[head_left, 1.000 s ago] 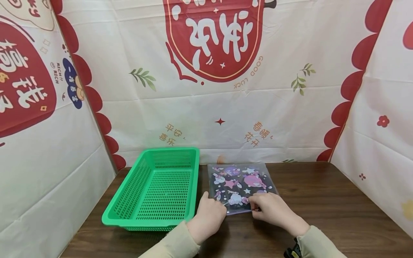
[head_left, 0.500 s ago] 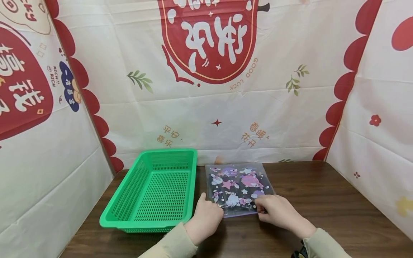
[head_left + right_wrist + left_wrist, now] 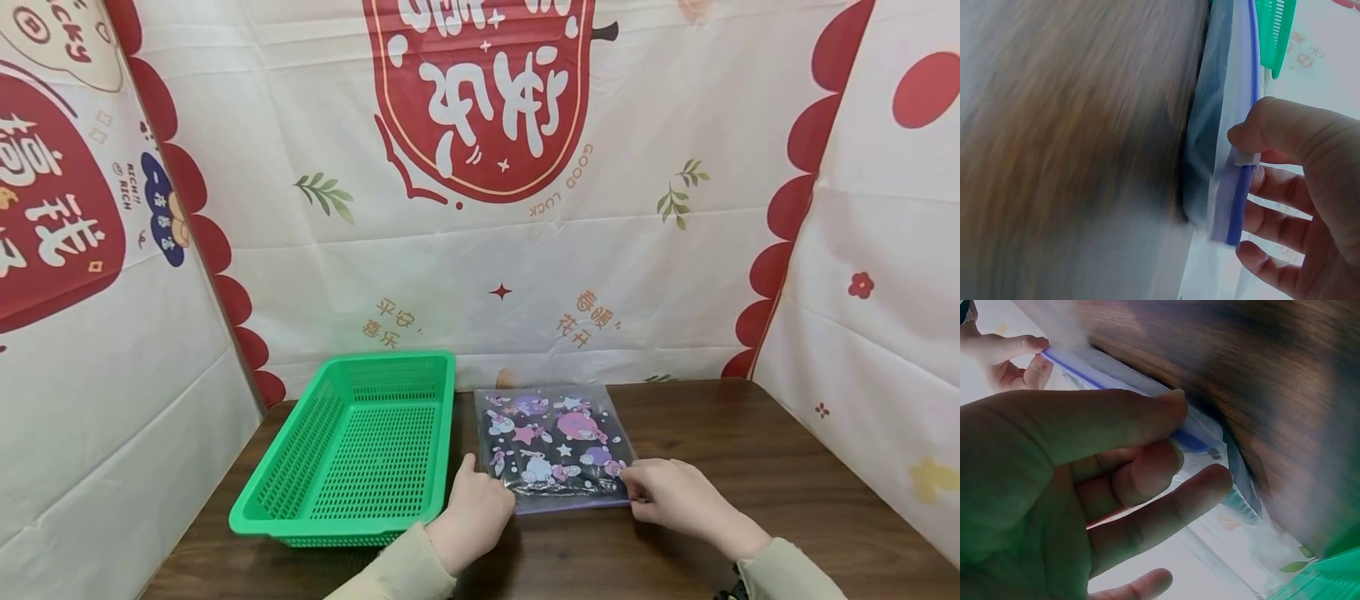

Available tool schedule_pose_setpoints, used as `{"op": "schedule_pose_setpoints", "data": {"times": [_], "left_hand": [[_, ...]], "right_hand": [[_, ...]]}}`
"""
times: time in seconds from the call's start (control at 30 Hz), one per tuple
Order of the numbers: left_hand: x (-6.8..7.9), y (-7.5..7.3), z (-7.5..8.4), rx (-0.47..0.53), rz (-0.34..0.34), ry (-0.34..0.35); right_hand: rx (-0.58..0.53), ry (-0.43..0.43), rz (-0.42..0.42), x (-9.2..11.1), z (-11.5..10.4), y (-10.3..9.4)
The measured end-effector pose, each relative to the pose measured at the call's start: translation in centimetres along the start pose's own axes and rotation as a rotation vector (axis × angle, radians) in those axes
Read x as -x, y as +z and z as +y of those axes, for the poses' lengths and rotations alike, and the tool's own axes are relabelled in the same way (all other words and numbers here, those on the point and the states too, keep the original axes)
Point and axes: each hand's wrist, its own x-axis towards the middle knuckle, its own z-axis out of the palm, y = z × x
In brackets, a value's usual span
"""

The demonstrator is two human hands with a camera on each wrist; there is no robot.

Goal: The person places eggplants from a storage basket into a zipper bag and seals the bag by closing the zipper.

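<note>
A clear slider zip bag (image 3: pixel 551 450) printed with pink, purple and white cartoon figures lies flat on the table, something dark showing through it. At the near left corner, my left hand (image 3: pixel 476 510) pinches the end of the purple zip strip (image 3: pixel 1079 374) between thumb and index finger, its other fingers spread below. My right hand (image 3: pixel 678 502) is at the near right corner. In the right wrist view, its thumb and index finger pinch the small pale slider (image 3: pixel 1247 160) on the strip, with a short stretch of strip running on past it.
A green plastic basket (image 3: pixel 446 433) with perforated walls stands just left of the bag, close to my left forearm. Dark brown wood table (image 3: pixel 720 433) surrounds both. Printed white cloth (image 3: pixel 420 258) hangs at the back and both sides.
My right hand has moved rightward along the bag's near edge, from around its middle to the right corner, with the slider. My left hand keeps its pinch on the left corner.
</note>
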Motion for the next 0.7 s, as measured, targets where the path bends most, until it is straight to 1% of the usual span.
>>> {"op": "schedule_pose_setpoints", "data": {"times": [0.17,0.27,0.4,0.57,0.7], "left_hand": [[0.1,0.2,0.1,-0.01,0.014,-0.003],[0.3,0.3,0.2,-0.019,0.014,-0.012],[0.3,0.3,0.3,-0.025,0.0,-0.021],[0.1,0.3,0.3,-0.022,-0.009,-0.023],[-0.1,0.2,0.2,-0.008,-0.039,-0.03]], "right_hand": [[0.004,0.034,-0.016,1.2,0.9,-0.4],[-0.002,0.037,-0.025,1.6,1.4,-0.3],[-0.041,0.032,-0.029,1.8,1.6,0.0],[-0.097,0.069,-0.019,2.0,1.8,0.1],[-0.121,0.067,-0.015,2.0,1.8,0.3]]}}
